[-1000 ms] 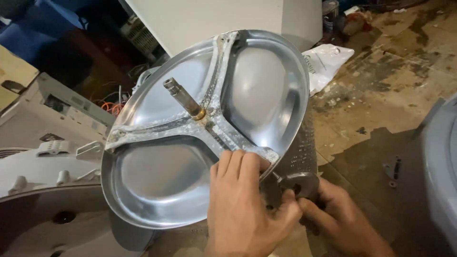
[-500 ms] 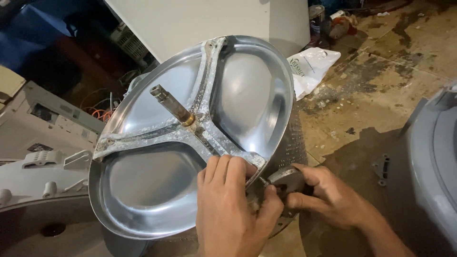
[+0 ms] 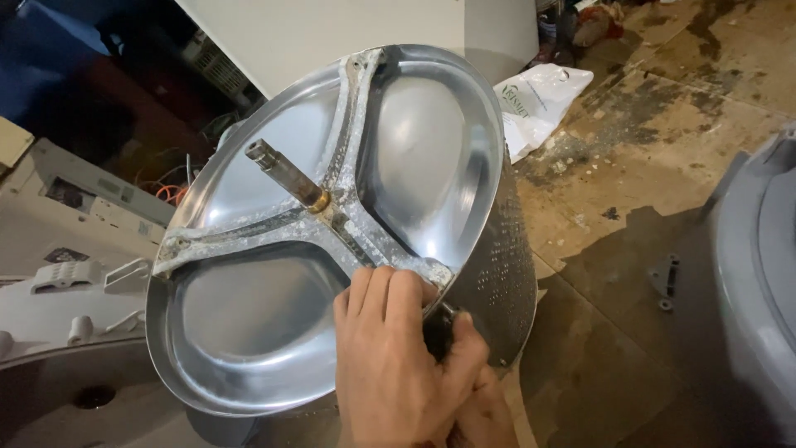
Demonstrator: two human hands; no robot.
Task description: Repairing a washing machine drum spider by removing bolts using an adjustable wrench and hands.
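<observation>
A stainless steel washer drum [image 3: 414, 149] lies tilted with its back toward me. It carries a corroded three-armed bracket [image 3: 352, 228] and a central shaft [image 3: 278, 166]. My left hand [image 3: 390, 357] lies with its fingers flat on the end of the lower-right arm and its thumb hooked over the drum's rim. A dark tool [image 3: 438, 332] with a metal tip sits at the rim under that thumb. My right hand [image 3: 485, 406] is mostly hidden behind the left hand and is closed around the tool's lower part. The drum's perforated side wall [image 3: 502, 274] faces right.
A white plastic bag [image 3: 539, 95] lies on the stained floor behind the drum. A grey tub [image 3: 763, 265] stands at the right edge, with a small metal bracket [image 3: 666, 282] on the floor beside it. White machine parts [image 3: 75, 290] and wires [image 3: 170, 187] crowd the left.
My right hand has drawn in from the right and tucked under the left hand, bringing the dark tool against the rim. The left hand has stayed on the bracket arm's end.
</observation>
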